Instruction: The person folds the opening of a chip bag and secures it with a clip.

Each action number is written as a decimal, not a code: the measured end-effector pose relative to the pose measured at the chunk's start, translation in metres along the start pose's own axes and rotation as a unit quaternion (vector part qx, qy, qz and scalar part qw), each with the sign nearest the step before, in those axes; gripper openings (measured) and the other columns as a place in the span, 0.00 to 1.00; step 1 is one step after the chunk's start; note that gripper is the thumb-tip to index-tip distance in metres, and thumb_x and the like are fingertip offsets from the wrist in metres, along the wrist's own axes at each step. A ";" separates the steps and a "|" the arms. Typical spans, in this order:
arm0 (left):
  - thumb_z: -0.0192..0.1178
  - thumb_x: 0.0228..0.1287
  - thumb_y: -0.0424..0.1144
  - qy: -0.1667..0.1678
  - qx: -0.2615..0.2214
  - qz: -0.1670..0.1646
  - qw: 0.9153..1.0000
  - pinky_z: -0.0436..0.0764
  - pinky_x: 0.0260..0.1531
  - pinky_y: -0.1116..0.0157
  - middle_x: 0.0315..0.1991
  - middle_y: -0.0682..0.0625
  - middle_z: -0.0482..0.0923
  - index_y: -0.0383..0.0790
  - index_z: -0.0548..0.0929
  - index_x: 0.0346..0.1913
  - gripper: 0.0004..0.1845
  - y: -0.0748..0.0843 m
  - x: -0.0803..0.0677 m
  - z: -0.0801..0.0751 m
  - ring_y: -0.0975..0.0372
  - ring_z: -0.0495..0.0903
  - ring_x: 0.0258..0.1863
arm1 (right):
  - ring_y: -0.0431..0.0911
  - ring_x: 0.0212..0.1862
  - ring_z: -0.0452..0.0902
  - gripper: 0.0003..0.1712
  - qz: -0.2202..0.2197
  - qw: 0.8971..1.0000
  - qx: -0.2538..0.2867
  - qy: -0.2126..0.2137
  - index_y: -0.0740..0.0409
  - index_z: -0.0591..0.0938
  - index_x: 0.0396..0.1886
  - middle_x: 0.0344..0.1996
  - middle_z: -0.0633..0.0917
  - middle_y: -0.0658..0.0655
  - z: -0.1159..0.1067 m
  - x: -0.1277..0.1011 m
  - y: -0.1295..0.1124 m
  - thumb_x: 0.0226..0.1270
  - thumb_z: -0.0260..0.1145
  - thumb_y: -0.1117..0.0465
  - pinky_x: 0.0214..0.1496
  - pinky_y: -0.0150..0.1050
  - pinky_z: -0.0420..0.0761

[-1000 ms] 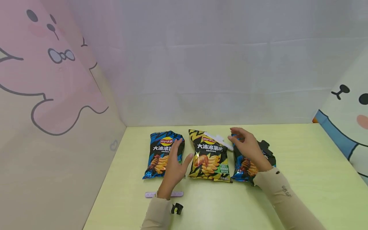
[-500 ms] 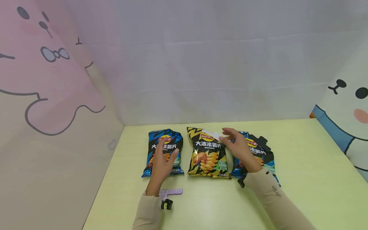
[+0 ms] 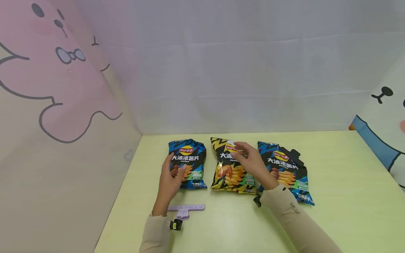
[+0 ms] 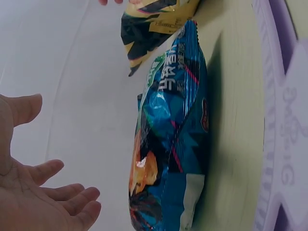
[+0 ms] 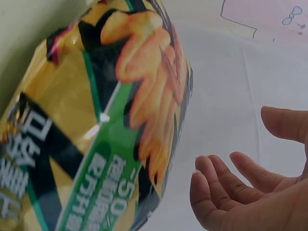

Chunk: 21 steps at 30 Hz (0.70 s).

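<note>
left hand (image 3: 169, 177) sits at the left edge of the blue crinkly foil chip bag (image 3: 187, 164), fingers loosely curved, thumb up near the bag's side. the left wrist view shows the palm (image 4: 33, 192) spread and empty, with the same bag (image 4: 171, 139) lying flat beside it. nothing gripped.

right hand (image 3: 251, 162) hovers over the upper half of the yellow-and-black foil chip bag (image 3: 232, 168) in the middle of the row, fingers bent forward, fingertips near a small white clip piece (image 3: 230, 143) at the bag's top edge. cannot tell from the head view whether the fingertips touch the clip. the right wrist view shows the fingers (image 5: 226, 183) relaxed and apart, holding nothing, with the yellow bag (image 5: 96, 120) close in front.

layout on the pale yellow-green worktop (image 3: 335, 182): three bags in a row near the back wall, blue on the left, yellow in the centre, and a second blue-and-black foil chip bag (image 3: 286, 170) on the right, its lower left corner behind the right forearm. a black clip (image 3: 295, 154) lies at that bag's upper right corner.

a long lilac plastic sealing clip (image 3: 186, 208) lies flat on the worktop in front of the left blue bag, just beside the left wrist.
</note>
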<state>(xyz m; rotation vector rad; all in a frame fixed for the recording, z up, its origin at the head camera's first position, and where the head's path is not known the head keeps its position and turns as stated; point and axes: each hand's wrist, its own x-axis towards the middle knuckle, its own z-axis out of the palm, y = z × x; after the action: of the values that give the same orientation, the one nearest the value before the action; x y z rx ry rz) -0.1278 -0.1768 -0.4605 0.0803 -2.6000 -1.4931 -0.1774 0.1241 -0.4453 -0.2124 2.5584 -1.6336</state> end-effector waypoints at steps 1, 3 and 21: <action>0.60 0.73 0.50 0.001 0.002 0.001 1.000 0.69 0.68 0.38 0.80 0.39 0.51 0.48 0.55 0.80 0.39 -0.001 0.000 -0.002 0.41 0.66 0.72 | 0.60 0.61 0.78 0.29 -0.001 1.000 0.001 -0.002 0.54 0.69 0.73 0.67 0.76 0.66 0.002 0.001 -0.001 0.76 0.61 0.54 0.56 0.53 0.82; 0.60 0.72 0.51 0.005 0.012 0.002 1.000 0.63 0.71 0.36 0.80 0.38 0.51 0.46 0.55 0.80 0.40 -0.004 0.000 -0.005 0.40 0.59 0.76 | 0.60 0.61 0.79 0.29 -0.004 1.000 0.004 -0.006 0.55 0.70 0.73 0.67 0.77 0.65 0.007 0.002 -0.003 0.76 0.62 0.55 0.56 0.53 0.83; 0.60 0.72 0.51 0.012 0.037 -0.030 0.999 0.62 0.70 0.33 0.80 0.37 0.53 0.43 0.55 0.79 0.41 -0.016 0.005 -0.022 0.38 0.56 0.78 | 0.55 0.60 0.79 0.29 0.000 0.998 0.032 -0.052 0.52 0.71 0.72 0.69 0.75 0.61 0.054 0.004 -0.029 0.75 0.63 0.54 0.62 0.53 0.80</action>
<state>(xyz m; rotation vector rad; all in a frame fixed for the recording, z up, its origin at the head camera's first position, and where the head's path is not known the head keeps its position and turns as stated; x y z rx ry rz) -0.1303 -0.2044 -0.4629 0.1860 -2.6553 -1.4054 -0.1715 0.0630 -0.4420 -0.2837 2.4251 -1.6555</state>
